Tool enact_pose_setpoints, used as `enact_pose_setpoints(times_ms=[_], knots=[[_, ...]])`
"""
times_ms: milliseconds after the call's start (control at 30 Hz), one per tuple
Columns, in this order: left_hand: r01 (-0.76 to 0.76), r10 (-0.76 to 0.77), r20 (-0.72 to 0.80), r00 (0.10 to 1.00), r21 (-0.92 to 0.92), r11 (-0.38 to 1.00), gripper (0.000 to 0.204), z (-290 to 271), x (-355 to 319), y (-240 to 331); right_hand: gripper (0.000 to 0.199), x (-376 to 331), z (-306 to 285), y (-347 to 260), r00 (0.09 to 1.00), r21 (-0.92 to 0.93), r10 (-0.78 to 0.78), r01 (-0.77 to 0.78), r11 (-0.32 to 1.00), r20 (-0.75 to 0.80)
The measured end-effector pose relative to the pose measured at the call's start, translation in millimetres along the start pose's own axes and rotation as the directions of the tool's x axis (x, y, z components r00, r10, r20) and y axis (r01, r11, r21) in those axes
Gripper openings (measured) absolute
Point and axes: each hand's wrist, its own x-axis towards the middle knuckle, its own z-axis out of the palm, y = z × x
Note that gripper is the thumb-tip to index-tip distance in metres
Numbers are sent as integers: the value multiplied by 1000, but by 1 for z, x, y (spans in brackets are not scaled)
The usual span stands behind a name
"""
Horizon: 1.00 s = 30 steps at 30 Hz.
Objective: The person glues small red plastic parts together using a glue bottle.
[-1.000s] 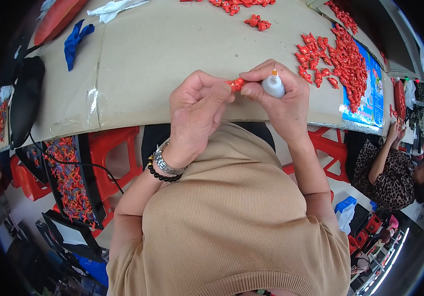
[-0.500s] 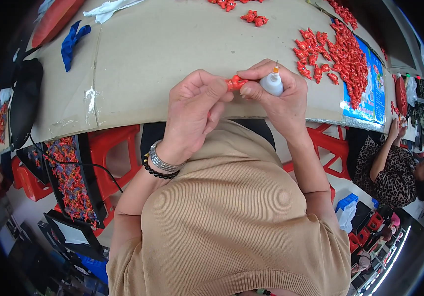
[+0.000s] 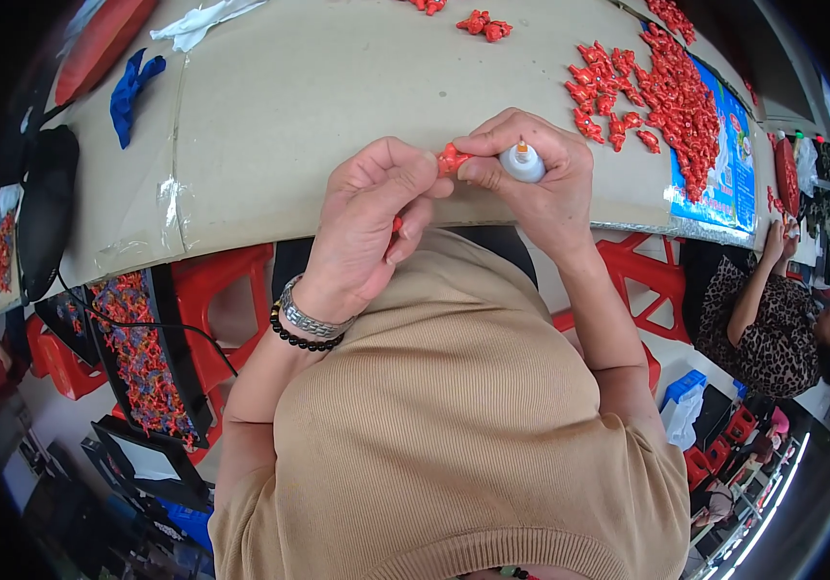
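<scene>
Over the near part of the table, a small glossy red figurine (image 3: 451,159) is pinched between the fingertips of both hands. My left hand (image 3: 372,208), with a metal watch and black beads at the wrist, is closed on its left side. Another bit of red (image 3: 397,224) shows among the curled lower fingers of that hand. My right hand (image 3: 555,179) grips a small white squeeze bottle (image 3: 523,166) with an orange-based nozzle in its palm. Its thumb and forefinger touch the figurine's right end.
Many red figurines (image 3: 678,116) lie heaped at the right on a blue printed sheet (image 3: 739,179). A few red figurines (image 3: 485,26) sit farther back. A blue cloth (image 3: 129,95) lies left. Below the table's left stands a bin of red and blue pieces (image 3: 144,358). Another person (image 3: 758,319) sits right.
Both hands have shifted slightly left, still holding the figurine. The bottle is tipped differently, its nozzle now looking shorter. The whole view has moved a little.
</scene>
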Motion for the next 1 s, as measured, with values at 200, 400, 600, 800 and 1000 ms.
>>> enact_pose_setpoints(times_ms=[200,400,600,800,1000], knots=[[-44,48,-54,997,71,997,11,2,1,-2,16,-3,2,9,997,-6,-34,35,999,70],[-19,28,-94,995,102,995,13,5,2,-1,14,-8,7,23,997,56,-78,77,995,15],[33,-16,-138,990,117,993,17,7,5,2,13,-10,10,27,1000,132,21,-18,991,-17],[74,-57,-151,987,105,992,18,7,6,3,14,-9,9,31,1000,142,12,-12,990,3],[79,-61,-157,986,111,991,17,10,6,4,15,-7,7,31,995,86,-97,96,992,11]])
